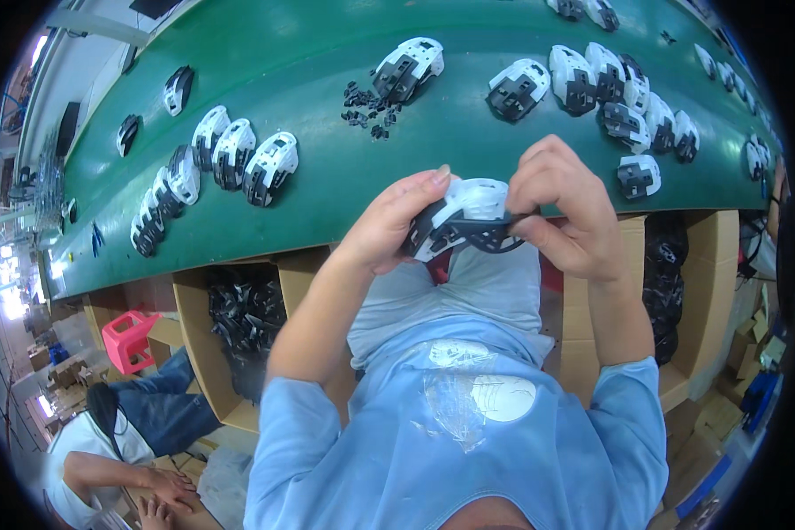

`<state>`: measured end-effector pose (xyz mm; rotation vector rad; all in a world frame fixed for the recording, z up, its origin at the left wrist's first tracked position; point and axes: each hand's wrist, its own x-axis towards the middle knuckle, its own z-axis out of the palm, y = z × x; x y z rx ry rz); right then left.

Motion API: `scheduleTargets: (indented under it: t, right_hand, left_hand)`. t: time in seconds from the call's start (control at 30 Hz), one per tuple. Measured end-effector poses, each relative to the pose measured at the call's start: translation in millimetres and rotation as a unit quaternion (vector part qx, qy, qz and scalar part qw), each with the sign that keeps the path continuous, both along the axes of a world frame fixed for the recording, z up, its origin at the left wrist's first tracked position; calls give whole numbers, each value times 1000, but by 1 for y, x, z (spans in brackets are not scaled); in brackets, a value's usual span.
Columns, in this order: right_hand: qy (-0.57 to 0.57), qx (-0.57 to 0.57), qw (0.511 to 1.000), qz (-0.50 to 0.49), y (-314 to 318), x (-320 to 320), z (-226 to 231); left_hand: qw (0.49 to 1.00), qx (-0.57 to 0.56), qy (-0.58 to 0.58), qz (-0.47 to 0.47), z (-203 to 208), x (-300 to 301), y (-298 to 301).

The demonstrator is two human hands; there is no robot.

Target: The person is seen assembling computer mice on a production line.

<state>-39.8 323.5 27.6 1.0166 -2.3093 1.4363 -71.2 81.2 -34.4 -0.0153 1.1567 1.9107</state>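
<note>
Above my lap, in front of the table edge, I hold a curved white-and-black plastic shell with slotted openings. My left hand grips its left end, thumb on top. The fingers of my right hand are pinched at the shell's right end, against its black lower rim; whether they also hold a small part is hidden. Beyond my hands, a heap of small black plastic pieces lies on the green table, next to another white-and-black shell.
More shells stand in a row on the left and a cluster on the right. Under the table edge are cardboard boxes of black parts and black bags. A pink stool and another person are at the lower left.
</note>
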Motion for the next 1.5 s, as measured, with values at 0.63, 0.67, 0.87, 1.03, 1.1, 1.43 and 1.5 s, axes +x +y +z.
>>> scheduleTargets:
  t: [0.63,0.67,0.87,1.03,1.1,1.43,1.5]
  right_hand:
    - [-250,-484,811,-213,-94,36,-73]
    - [-251,-486,810,-213,-94,38,-75]
    - [-48,-194,948,-248,-67,31,-73]
    - [37,-97,972,-209,-54,26,-73]
    - [33,-85,977,-192,-47,24,-70]
    - [-160,-166,967,-112,-46,31,-65]
    - [-122,-176,967,-136,-55,33,-64]
  left_hand:
    - [909,75,257,318,-26,45,32]
    - [910,72,257,319,-25,46,31]
    - [894,77,265,354,-15,55,31]
    - [881,64,293,365,-18,52,29]
    - [891,62,278,355,-15,53,25]
    - [892,71,249,371,-10,50,38]
    - [895,58,269,350,-12,53,34]
